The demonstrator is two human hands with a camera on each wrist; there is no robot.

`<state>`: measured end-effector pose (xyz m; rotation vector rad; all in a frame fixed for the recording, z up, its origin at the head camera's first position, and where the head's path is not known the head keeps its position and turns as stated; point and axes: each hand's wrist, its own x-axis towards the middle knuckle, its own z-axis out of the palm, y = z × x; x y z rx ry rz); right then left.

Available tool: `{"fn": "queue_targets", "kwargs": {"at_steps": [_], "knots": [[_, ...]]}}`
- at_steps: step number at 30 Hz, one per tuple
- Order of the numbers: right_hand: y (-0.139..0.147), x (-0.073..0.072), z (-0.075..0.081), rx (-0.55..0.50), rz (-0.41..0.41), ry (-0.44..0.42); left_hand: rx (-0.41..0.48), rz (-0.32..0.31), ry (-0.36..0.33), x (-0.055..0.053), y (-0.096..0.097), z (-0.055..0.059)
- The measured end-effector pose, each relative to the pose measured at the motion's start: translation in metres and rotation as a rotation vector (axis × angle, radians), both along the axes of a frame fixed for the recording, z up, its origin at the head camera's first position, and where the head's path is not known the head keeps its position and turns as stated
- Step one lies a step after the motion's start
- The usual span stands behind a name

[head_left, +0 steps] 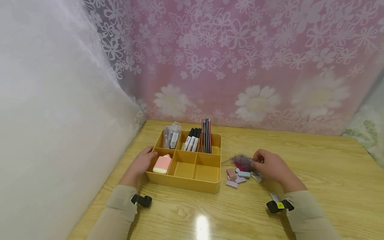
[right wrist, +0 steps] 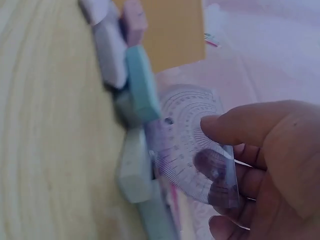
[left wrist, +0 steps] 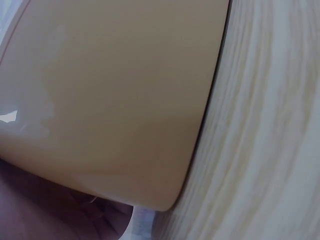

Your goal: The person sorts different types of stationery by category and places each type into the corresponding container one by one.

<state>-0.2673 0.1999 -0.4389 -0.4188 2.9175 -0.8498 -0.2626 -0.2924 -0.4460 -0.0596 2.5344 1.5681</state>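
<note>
A yellow compartment organizer (head_left: 183, 183) stands on the wooden table. At its left side my left hand (head_left: 144, 161) grips the wall, thumb at the rim; in the left wrist view the organizer's side (left wrist: 125, 100) hides part of that hand. My right hand (head_left: 273, 166) pinches a clear plastic protractor (right wrist: 185, 135) between thumb and fingers, right of the organizer. Below and beside the protractor lies a loose group of small erasers, among them a pink eraser (head_left: 231, 173) and a light blue eraser (head_left: 244, 174). Something magenta (head_left: 240, 166) shows under the clear plastic.
In the organizer's back row stand clear cases (head_left: 174, 136), black-capped markers (head_left: 192, 141) and thin upright booklets (head_left: 206, 136). A pink and cream bottle-shaped thing (head_left: 163, 163) lies in the front left compartment. Behind the table hangs a floral curtain (head_left: 210, 83); white cloth (head_left: 75, 100) borders the left.
</note>
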Motion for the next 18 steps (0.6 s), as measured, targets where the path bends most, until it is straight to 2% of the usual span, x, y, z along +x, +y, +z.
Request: {"fn": "queue_targets", "kwargs": {"at_steps": [5,9,13,18], "knots": [[-0.003,0.007,0.014,-0.102,0.018,-0.003,-0.02,0.009,-0.006,-0.001,0.001,0.001],[-0.011,0.013,0.026,-0.165,0.047,0.033,-0.018,0.02,-0.015,-0.003,0.001,0.002],[-0.024,0.017,0.039,-0.196,0.095,0.07,-0.011,0.014,-0.015,-0.003,0.001,0.001],[-0.05,0.021,0.055,-0.235,0.163,0.068,0.001,0.015,-0.016,0.0,0.001,0.001]]}}
